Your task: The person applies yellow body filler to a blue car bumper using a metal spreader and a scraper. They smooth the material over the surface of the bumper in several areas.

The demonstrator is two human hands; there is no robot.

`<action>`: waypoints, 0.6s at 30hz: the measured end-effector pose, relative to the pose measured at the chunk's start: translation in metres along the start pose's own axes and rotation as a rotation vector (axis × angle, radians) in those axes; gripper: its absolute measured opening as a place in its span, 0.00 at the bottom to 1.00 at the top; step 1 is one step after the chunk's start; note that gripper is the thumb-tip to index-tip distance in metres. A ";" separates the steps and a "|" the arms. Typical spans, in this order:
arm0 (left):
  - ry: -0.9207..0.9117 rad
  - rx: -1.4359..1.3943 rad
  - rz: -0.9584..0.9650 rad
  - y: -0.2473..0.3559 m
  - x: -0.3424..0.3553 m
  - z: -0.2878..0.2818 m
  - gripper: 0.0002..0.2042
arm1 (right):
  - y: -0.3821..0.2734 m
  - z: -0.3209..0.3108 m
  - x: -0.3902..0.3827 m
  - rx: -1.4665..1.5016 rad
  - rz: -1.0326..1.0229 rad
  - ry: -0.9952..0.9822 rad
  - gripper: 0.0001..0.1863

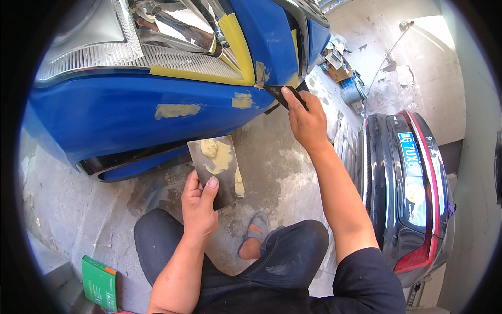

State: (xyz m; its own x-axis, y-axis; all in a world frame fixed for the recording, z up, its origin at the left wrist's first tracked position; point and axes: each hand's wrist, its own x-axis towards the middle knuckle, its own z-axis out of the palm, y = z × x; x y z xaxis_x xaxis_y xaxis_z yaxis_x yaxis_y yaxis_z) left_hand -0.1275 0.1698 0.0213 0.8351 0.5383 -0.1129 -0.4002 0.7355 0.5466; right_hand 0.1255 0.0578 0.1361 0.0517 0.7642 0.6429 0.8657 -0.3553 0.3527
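My left hand (200,201) grips a flat grey mixing plate (222,194) from below, thumb on top. Yellowish body filler (210,150) lies in a thick lump and a smear on it. In my right hand (308,118) is a black filler spreader (282,95), its edge against the blue car bumper (125,99) just below the corner of the headlight (172,26). Filler patches (178,110) mark the bumper, with more around that corner. Yellow masking tape (201,76) borders the headlight.
A dark car (402,183) with red tail lights stands at the right. Boxes and cans, including a blue-grey bucket (354,94), sit on the floor at the far right. A green box (99,282) is at the lower left. My bent knees are close below my hands.
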 end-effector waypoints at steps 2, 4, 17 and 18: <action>0.000 -0.003 -0.008 -0.002 0.000 0.000 0.15 | 0.006 0.002 -0.004 -0.023 -0.009 -0.014 0.30; 0.007 -0.006 -0.015 -0.003 0.000 0.001 0.15 | 0.007 0.002 0.000 -0.017 0.012 0.003 0.30; 0.004 -0.001 -0.013 -0.005 0.003 0.002 0.15 | 0.004 0.000 0.011 -0.007 0.000 0.056 0.30; 0.008 0.002 -0.012 -0.005 0.003 0.001 0.15 | 0.003 0.000 0.010 0.003 -0.005 0.054 0.30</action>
State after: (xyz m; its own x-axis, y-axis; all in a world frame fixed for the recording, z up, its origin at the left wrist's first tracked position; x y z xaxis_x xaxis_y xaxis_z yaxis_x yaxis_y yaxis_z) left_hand -0.1223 0.1675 0.0196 0.8368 0.5327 -0.1265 -0.3894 0.7414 0.5466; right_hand 0.1288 0.0636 0.1437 0.0208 0.7356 0.6771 0.8674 -0.3500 0.3536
